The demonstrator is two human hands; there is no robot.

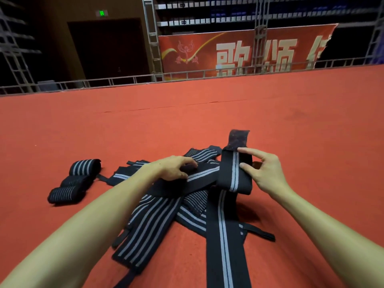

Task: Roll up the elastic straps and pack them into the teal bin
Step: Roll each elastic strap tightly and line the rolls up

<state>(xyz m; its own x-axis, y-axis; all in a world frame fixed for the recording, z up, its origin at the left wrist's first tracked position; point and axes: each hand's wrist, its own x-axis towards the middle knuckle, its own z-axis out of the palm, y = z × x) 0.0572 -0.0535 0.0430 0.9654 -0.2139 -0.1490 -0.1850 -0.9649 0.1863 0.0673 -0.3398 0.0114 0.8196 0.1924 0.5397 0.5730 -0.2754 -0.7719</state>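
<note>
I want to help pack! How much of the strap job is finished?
Done: three rolls lie on the carpet at left. In hand: the right hand pinches a strap, barely folded over; the left hand grips a second strap. Left: the loose pile needs rolling, and no bin is in view, so nothing looks packed.

Three rolled elastic straps lie just left of the loose straps, a heap of at least five, too overlapped to count exactly. Two hands are over the heap: left hand, right hand. One red banner hangs beyond it.
</note>
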